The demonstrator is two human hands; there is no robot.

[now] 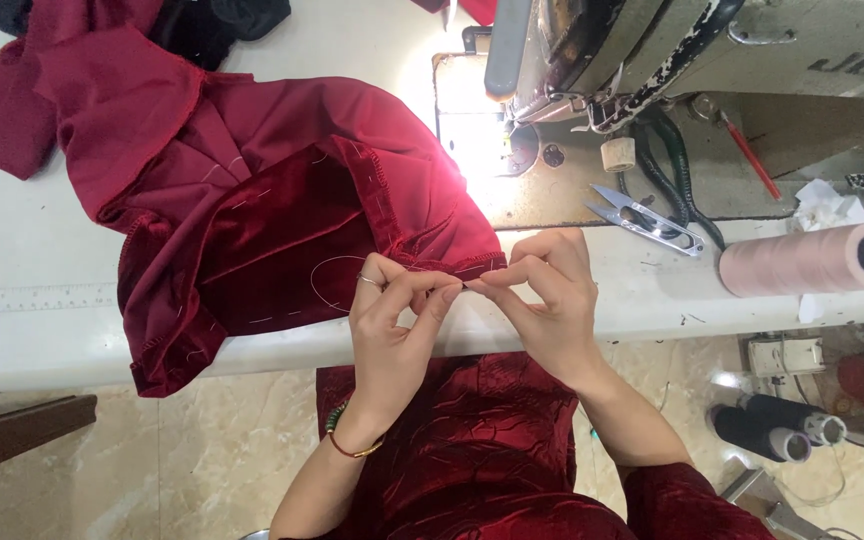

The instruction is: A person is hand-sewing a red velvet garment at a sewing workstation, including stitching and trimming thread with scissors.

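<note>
Snips (644,220), pink thread cone (802,260), ruler (42,297)

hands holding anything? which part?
Both hands pinch the red fabric at its hemmed edge near the table's front: left hand and right hand, fingers meeting at one spot on the hem.

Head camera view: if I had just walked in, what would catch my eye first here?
Probably the dark red velvet garment heaped across the white sewing table, left of centre. At its lower right edge the left hand and right hand pinch the hem together. Behind them, a bright lamp glare lights the sewing machine, with thread snips and a pink thread cone to the right.
</note>
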